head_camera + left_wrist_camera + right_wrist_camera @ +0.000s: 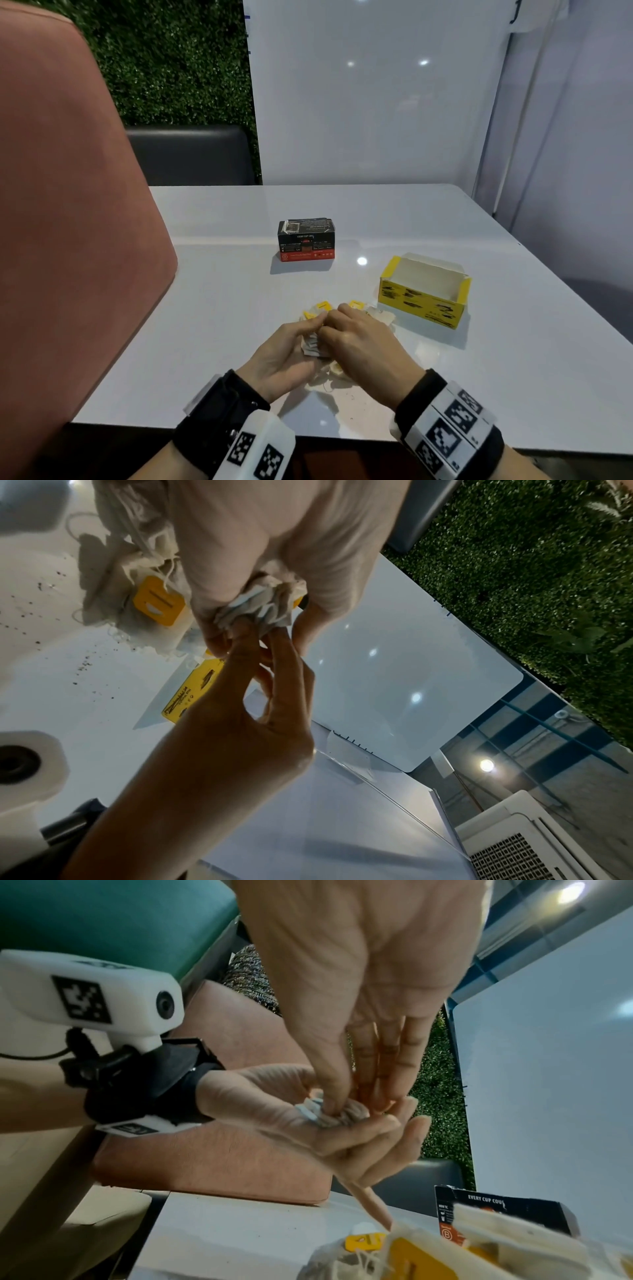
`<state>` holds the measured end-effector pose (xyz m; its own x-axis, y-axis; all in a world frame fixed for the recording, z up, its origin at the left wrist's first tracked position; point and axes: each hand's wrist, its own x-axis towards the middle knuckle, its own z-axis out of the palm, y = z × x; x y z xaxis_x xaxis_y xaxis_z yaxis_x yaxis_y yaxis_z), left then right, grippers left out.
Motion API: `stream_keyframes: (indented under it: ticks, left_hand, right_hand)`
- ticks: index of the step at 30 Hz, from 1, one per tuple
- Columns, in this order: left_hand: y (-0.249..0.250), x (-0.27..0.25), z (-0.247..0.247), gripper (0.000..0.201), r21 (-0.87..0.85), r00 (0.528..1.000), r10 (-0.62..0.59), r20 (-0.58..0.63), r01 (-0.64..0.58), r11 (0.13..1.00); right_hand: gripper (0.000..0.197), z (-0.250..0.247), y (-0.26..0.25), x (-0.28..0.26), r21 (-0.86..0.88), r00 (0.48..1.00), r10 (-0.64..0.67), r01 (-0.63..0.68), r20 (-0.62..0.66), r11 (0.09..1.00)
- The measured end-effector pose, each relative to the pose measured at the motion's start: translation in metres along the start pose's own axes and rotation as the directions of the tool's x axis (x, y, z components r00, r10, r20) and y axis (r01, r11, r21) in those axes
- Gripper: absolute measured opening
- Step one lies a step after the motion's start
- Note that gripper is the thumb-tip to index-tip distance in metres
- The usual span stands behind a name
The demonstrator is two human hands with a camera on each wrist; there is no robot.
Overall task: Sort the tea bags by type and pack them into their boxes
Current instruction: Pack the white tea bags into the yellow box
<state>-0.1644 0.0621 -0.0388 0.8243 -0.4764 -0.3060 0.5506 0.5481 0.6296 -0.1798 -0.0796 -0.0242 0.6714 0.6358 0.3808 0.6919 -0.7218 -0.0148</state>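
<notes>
My left hand (291,346) cups a crumpled bundle of tea bags (313,349) in its palm, just above the white table (222,308). The thumb and fingers of my right hand (352,339) pinch into that same bundle (329,1112). More tea bags with yellow tags (322,305) lie in a loose pile on the table under and beyond both hands. An open yellow box (424,291), looking empty inside, stands to the right of the pile. Farther back near the middle stands a black and red box (306,240) with its top flap down.
A pink chair back (68,240) rises along the table's left side, with a dark seat (191,154) behind it. White panels wall off the back and right. Tea crumbs (351,399) speckle the table near its front edge.
</notes>
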Motion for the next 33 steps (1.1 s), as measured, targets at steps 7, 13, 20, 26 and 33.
stream_keyframes:
  ticks: [7, 13, 20, 26, 33]
  left_hand:
    - [-0.004, -0.015, -0.007, 0.035, 0.363, 0.979, 0.041, 0.202, -0.114, 0.925]
    - [-0.005, -0.017, -0.007, 0.111, 0.79, 0.967, -0.049, 0.251, -0.175, 0.588]
    - [0.031, 0.005, 0.032, 0.103, 0.9, 0.959, -0.082, 0.273, -0.224, 0.375]
    - [0.05, 0.084, 0.072, 0.105, 0.906, 0.926, -0.097, 0.366, -0.33, 0.265]
    - [0.042, 0.167, 0.095, 0.1, 0.967, 0.985, 0.168, 0.039, 0.005, -0.255]
  right_hand:
    - [0.02, -0.025, 0.038, -0.001, 0.533, 0.974, 0.203, -0.223, 0.096, 0.816]
    - [0.052, -0.028, 0.036, 0.003, 0.53, 0.947, 0.03, -0.205, 0.321, 0.823]
    - [0.034, -0.046, 0.059, 0.01, 0.561, 0.973, 0.156, -0.227, 0.172, 0.796]
    - [0.017, -0.072, 0.115, 0.017, 0.582, 0.941, 0.297, -0.333, 0.16, 0.742]
    - [0.018, -0.05, 0.195, 0.028, -0.165, 0.828, 0.495, -0.467, 0.265, 0.869]
